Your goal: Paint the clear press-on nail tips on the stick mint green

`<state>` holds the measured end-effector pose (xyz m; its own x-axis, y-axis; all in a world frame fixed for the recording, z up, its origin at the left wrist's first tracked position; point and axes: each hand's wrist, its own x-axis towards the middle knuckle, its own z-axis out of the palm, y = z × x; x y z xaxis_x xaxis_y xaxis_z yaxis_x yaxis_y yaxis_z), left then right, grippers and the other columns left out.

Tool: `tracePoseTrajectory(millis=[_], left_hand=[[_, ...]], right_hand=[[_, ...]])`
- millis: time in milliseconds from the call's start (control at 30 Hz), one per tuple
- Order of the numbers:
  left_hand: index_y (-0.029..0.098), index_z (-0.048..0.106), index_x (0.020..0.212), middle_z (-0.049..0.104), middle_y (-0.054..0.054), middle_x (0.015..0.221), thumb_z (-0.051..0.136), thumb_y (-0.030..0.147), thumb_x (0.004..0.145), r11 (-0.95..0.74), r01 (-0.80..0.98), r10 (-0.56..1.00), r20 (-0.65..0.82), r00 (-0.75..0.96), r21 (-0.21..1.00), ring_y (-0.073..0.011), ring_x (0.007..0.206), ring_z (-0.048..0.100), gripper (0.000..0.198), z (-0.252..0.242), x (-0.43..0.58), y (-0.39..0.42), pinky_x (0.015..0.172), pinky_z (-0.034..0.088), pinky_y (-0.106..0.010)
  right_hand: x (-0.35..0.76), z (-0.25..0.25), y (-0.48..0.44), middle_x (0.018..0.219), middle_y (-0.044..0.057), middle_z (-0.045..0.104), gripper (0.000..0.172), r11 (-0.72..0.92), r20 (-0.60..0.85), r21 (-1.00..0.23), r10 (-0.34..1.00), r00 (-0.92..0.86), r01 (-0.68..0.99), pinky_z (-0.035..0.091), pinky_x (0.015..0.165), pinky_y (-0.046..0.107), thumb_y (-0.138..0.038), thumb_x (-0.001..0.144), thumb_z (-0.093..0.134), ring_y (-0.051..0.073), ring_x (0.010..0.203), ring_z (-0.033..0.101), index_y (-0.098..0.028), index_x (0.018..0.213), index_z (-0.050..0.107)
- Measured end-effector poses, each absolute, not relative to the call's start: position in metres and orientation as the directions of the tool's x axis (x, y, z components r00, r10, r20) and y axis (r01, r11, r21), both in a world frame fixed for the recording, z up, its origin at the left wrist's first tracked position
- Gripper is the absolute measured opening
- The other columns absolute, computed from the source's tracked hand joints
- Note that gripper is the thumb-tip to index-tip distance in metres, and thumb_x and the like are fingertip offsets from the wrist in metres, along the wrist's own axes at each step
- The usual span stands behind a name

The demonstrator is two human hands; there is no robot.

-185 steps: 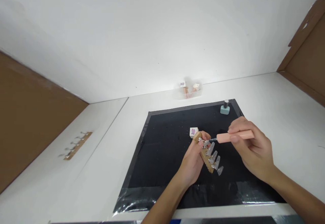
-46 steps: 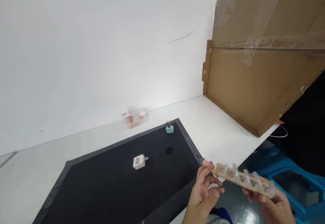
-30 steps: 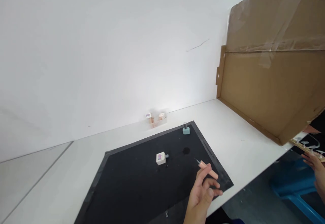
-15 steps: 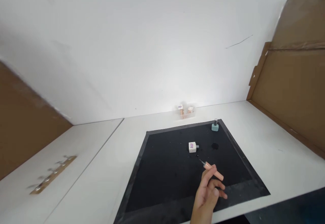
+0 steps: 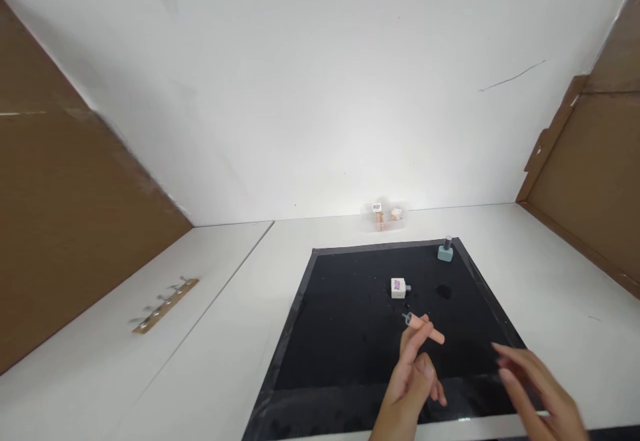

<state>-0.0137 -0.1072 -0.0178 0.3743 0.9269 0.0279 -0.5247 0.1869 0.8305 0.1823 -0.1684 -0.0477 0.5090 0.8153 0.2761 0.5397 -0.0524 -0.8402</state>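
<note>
We see a teal nail polish bottle [image 5: 445, 254] standing and a white bottle [image 5: 399, 288] lying on the black mat [image 5: 345, 341]. Our left hand [image 5: 413, 381] grips the peach brush cap [image 5: 417, 323] between its fingers, near the white bottle. Our right hand [image 5: 540, 388], blurry and cut off below, has its fingers spread.

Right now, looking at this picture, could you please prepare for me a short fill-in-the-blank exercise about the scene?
1. The peach-coloured brush cap is held in the grip of the ____ hand.
2. The white bottle lies on a mat whose colour is ____.
3. The teal bottle stands near the far ____ corner of the mat.
4. The wooden strip lies to the ____ of the mat.

Missing words: left; black; right; left.
</note>
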Motion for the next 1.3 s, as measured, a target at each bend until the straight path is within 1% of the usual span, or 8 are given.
tracePoseTrajectory(millis=[133,367,567,733,833,967,1133,1300], left_hand=[[0.034,0.061,0.122,0.029,-0.01,0.149,0.063,0.043,0.081,0.203,-0.536,0.917,0.033,0.398,0.819,-0.0015,0.054,0.043,0.042,-0.012,-0.011,-0.108,0.054,0.049,-0.025],[0.035,0.056,0.126,0.025,-0.009,0.15,0.062,0.045,0.08,0.134,-0.396,0.902,0.054,0.429,0.908,-0.002,0.055,0.042,0.047,-0.013,-0.014,-0.086,0.051,0.047,-0.024],[0.02,0.065,0.091,0.053,-0.008,0.113,0.061,0.033,0.077,-0.159,0.135,0.942,0.11,0.316,0.978,-0.0087,0.06,0.044,0.02,-0.01,-0.039,-0.026,0.061,0.046,-0.028],[0.021,0.059,0.108,0.058,-0.008,0.112,0.066,0.019,0.067,-0.242,0.56,0.949,0.073,0.307,0.792,-0.0257,0.1,0.051,0.042,-0.012,-0.051,0.018,0.089,0.043,-0.042],[0.022,0.061,0.105,0.062,-0.006,0.109,0.068,0.014,0.063,-0.269,0.57,0.926,0.046,0.375,0.777,-0.0267,0.103,0.053,0.042,-0.018,-0.052,0.026,0.093,0.041,-0.043],[0.019,0.063,0.097,0.065,-0.005,0.095,0.058,0.017,0.075,-0.291,0.562,0.919,0.063,0.39,0.774,-0.0239,0.095,0.055,0.022,-0.025,-0.052,0.027,0.091,0.042,-0.04],[0.02,0.059,0.109,0.063,-0.005,0.108,0.063,0.018,0.073,-0.323,0.541,0.911,0.1,0.4,0.776,-0.0223,0.099,0.052,0.036,-0.027,-0.049,0.029,0.093,0.04,-0.038],[0.021,0.064,0.099,0.065,-0.004,0.096,0.06,0.021,0.077,-0.326,0.516,0.909,0.112,0.401,0.792,-0.0211,0.093,0.052,0.023,-0.028,-0.048,0.032,0.087,0.042,-0.035]], right_hand=[[0.144,-0.008,-0.118,0.09,0.008,0.072,0.042,0.077,0.115,-0.952,0.987,0.113,0.297,0.057,0.065,0.031,-0.052,0.08,0.061,0.022,0.075,0.068,-0.024,0.11,0.067],[0.137,0.014,-0.077,0.06,0.003,0.063,0.044,0.039,0.046,-0.995,0.996,0.075,0.096,0.051,0.048,0.026,-0.057,0.072,0.065,0.015,0.051,0.058,-0.015,0.082,0.071],[0.169,0.014,-0.028,0.064,0.002,0.061,0.046,0.058,0.072,-0.995,0.983,0.17,0.086,0.047,0.048,0.026,-0.06,0.067,0.065,0.014,0.054,0.056,-0.016,0.08,0.066],[0.181,0.015,-0.001,0.068,0.002,0.061,0.036,0.061,0.078,-0.991,0.986,0.15,0.116,0.045,0.047,0.025,-0.052,0.07,0.065,0.014,0.056,0.056,-0.017,0.08,0.066],[0.182,0.009,0.003,0.065,0.001,0.058,0.034,0.065,0.083,-0.987,0.989,0.119,0.15,0.044,0.046,0.025,-0.05,0.071,0.063,0.014,0.055,0.056,-0.017,0.08,0.066],[0.185,-0.001,0.001,0.06,-0.001,0.053,0.035,0.074,0.097,-0.974,0.99,0.104,0.213,0.044,0.046,0.025,-0.05,0.073,0.061,0.014,0.054,0.054,-0.017,0.083,0.066],[0.188,-0.008,0.002,0.064,0.001,0.056,0.034,0.095,0.124,-0.947,0.989,0.076,0.305,0.045,0.048,0.026,-0.05,0.079,0.056,0.015,0.057,0.056,-0.018,0.086,0.066],[0.19,-0.005,0.002,0.067,0.002,0.061,0.033,0.136,0.172,-0.904,0.984,0.054,0.406,0.047,0.052,0.027,-0.048,0.083,0.054,0.016,0.059,0.057,-0.019,0.087,0.067]])
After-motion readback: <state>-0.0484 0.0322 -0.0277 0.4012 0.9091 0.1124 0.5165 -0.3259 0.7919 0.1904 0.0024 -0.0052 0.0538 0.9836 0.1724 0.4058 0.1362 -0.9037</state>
